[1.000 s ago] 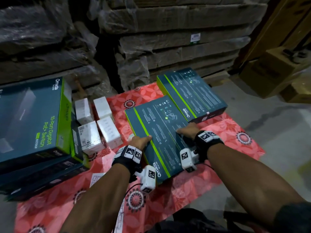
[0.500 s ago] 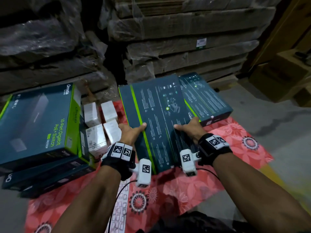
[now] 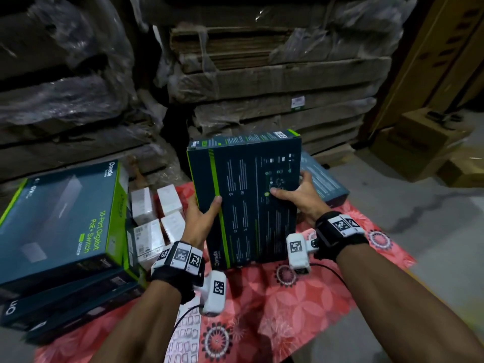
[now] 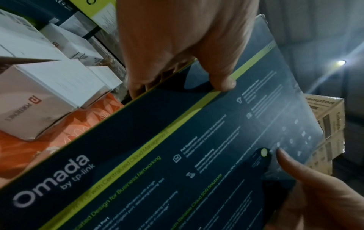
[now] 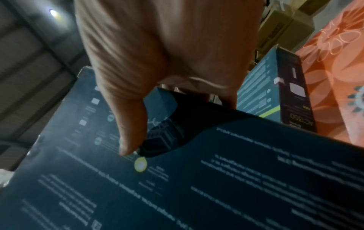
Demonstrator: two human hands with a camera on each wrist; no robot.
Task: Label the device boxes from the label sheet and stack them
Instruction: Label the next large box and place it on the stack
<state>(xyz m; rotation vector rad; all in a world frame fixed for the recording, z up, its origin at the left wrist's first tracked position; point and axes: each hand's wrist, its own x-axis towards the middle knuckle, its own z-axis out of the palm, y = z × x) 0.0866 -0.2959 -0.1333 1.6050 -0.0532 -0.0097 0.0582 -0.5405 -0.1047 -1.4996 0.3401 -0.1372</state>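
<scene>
A dark teal Omada device box with a green stripe is tilted almost upright above the red mat, its printed back toward me. My left hand grips its left edge, thumb on the face, fingers behind. My right hand grips the right edge the same way. The box fills the left wrist view under my left hand, and the box also fills the right wrist view under my right hand. A label sheet lies on the mat below my left forearm.
A stack of Omada switch boxes sits at the left. Several small white boxes stand between it and my left hand. Another teal box lies flat behind the held one. Wrapped cardboard bundles wall the back; brown cartons stand at right.
Both hands have lifted the box off the red mat and tipped it from flat to nearly upright. Its far end now shows at the top.
</scene>
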